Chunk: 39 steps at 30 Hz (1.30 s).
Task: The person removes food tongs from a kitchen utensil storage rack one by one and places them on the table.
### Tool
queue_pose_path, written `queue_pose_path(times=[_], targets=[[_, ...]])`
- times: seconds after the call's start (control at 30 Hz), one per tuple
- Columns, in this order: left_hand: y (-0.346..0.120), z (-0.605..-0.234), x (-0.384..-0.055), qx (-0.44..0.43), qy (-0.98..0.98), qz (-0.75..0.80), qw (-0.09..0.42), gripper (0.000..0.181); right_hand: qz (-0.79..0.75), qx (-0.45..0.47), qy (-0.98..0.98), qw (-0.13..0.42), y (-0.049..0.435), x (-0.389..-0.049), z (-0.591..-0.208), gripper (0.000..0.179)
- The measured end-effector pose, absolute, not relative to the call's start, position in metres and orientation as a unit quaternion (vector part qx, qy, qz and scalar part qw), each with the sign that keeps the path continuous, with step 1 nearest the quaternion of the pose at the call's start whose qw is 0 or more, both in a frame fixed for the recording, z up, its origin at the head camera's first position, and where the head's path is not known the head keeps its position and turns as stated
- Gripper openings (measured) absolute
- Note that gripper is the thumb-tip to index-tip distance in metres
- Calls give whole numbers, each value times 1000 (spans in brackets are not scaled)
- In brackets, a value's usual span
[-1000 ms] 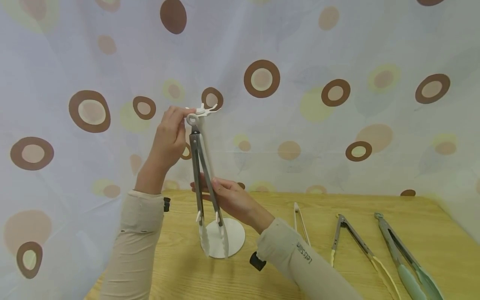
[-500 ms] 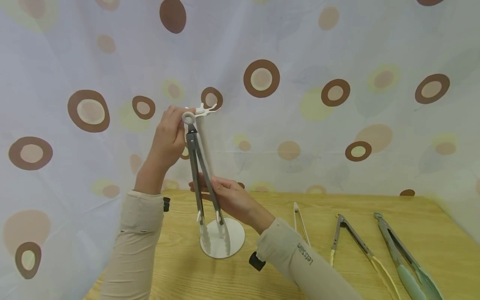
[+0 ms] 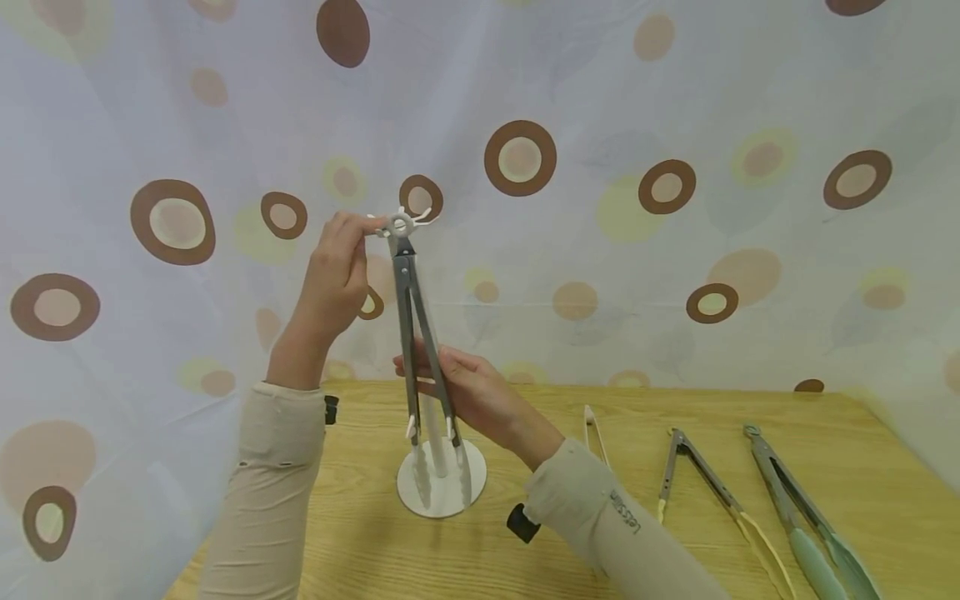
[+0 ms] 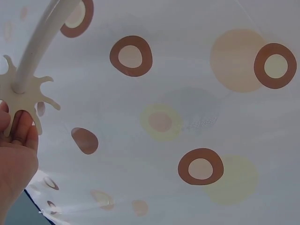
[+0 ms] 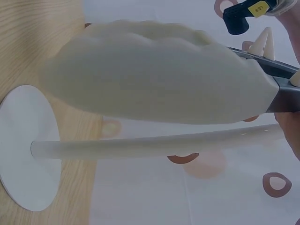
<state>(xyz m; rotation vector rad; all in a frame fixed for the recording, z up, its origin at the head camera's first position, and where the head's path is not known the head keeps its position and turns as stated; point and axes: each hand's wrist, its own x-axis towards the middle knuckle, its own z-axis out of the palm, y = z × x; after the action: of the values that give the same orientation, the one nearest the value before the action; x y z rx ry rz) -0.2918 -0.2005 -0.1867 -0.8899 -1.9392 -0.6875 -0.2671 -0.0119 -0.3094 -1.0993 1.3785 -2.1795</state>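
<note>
My left hand [image 3: 337,271] pinches an arm of the white star-shaped hook top [image 4: 30,99] of an upright stand. From that top a white pole [image 5: 140,149] runs down to a round white base [image 3: 442,508] on the table. My right hand [image 3: 487,402] grips a pair of kitchen tongs [image 3: 405,273] partway down their dark metal arms. The tongs hang nearly upright in front of the pole, their grey ring overlapping the hooks in the head view. Their pale scalloped tips [image 5: 164,75] spread slightly apart above the base; part of the right hand's fingers is hidden behind the arms.
On the wooden table [image 3: 352,533] to the right lie slim white tongs [image 3: 596,437], yellow-tipped tongs [image 3: 708,471] and green-tipped tongs [image 3: 802,508]. Behind everything hangs a dotted curtain [image 3: 585,92]. My right sleeve covers part of the slim tongs.
The tongs first shifted slightly left, then right and up, so their ring now overlaps the hooks rather than sitting beside them. My right hand moved right with them; my left stayed put.
</note>
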Motion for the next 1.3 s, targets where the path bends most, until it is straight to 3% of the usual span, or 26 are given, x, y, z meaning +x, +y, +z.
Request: queue_pose_path(times=[0.37, 0.73, 1.3], targets=[[-201, -187, -291, -357, -783, -278, 427, 33, -780, -351, 497, 149, 4, -266, -306, 68], [-200, -187, -291, -363, -776, -283, 431, 33, -758, -380, 514, 130, 39, -270, -299, 46], [-199, -188, -291, -363, -776, -279, 435, 33, -706, -392, 575, 130, 78, -273, -297, 40]])
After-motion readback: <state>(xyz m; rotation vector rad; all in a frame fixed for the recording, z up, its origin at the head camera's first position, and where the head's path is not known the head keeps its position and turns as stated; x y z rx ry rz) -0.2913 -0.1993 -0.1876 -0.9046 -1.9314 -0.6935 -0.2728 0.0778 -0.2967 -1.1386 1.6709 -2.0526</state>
